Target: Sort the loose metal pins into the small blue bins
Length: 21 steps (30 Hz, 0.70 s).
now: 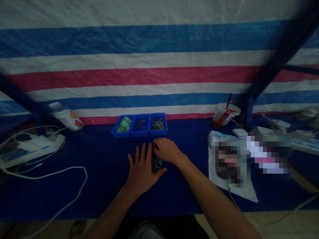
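My left hand (141, 172) lies with its fingers spread on the blue tabletop (107, 179), its thumb and index finger along a small pile of thin metal pieces (157, 164) that look like screws or nails. My right hand (167, 150) is curled at the far side of that pile; its fingertips are tucked under, so whatever they may hold is hidden. Beyond both hands stand three joined blue bins. Greenish translucent pieces fill the left bin (115, 134), a few long metal pieces lie in the middle bin (139, 133), and many short ones are in the right bin (158, 132).
At far left are a bottle (68, 118), a power strip (53, 146) and a loose white cable (74, 167). To the right stand a drink cup with a straw (224, 114) and a white plastic sheet (213, 169), partly blurred out. Striped tarpaulin (149, 76) closes the back.
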{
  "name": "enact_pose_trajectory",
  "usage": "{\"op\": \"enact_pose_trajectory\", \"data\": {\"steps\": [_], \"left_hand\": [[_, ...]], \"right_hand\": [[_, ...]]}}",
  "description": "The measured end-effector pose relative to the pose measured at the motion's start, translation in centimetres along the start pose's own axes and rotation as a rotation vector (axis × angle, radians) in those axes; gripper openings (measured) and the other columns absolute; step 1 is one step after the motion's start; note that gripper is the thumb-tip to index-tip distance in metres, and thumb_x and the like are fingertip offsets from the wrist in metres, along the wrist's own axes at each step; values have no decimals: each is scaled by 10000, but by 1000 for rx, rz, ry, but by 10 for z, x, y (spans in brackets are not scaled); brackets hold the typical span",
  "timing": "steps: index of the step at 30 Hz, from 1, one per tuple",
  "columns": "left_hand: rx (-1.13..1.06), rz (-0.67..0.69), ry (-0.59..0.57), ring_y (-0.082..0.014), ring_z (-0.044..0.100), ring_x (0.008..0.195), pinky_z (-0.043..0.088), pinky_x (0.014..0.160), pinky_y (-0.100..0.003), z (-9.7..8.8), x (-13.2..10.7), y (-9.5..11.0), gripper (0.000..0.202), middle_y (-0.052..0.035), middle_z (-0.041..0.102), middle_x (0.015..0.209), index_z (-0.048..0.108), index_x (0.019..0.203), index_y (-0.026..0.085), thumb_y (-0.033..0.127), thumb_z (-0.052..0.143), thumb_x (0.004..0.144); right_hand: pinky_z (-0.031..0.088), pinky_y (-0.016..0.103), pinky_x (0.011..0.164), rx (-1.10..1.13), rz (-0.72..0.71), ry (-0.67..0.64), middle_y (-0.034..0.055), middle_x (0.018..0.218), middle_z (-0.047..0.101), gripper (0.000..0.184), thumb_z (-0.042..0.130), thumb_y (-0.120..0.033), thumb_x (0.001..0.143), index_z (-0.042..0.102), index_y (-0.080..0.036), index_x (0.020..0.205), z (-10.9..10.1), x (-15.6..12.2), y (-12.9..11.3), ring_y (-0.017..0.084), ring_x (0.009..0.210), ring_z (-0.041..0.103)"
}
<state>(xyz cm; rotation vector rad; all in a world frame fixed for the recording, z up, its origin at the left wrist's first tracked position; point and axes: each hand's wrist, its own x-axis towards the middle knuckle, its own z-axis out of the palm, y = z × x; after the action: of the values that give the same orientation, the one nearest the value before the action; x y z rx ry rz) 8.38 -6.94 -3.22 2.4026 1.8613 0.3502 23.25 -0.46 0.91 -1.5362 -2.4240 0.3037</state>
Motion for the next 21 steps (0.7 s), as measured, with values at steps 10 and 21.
{"op": "enact_pose_trajectory", "data": {"steps": [10, 21], "left_hand": [[-43, -55, 20, -408, 235, 1451, 167, 1139, -644, -1, 20, 9, 993, -265, 226, 1568, 118, 1534, 60, 663, 477, 833], [-28, -51, -48, -368, 192, 1473, 149, 1155, -631, -5, 30, 6, 965, -234, 164, 1595, 71, 1534, 52, 600, 474, 849]], "right_hand": [[443, 289, 747, 274, 183, 248, 62, 1000, 694, 203, 435, -186, 961, 637, -197, 954, 27, 11, -5, 187, 886, 653], [473, 308, 821, 573, 234, 407, 60, 948, 718, 210, 464, -123, 915, 661, -187, 946, 39, 21, -10, 191, 883, 663]]}}
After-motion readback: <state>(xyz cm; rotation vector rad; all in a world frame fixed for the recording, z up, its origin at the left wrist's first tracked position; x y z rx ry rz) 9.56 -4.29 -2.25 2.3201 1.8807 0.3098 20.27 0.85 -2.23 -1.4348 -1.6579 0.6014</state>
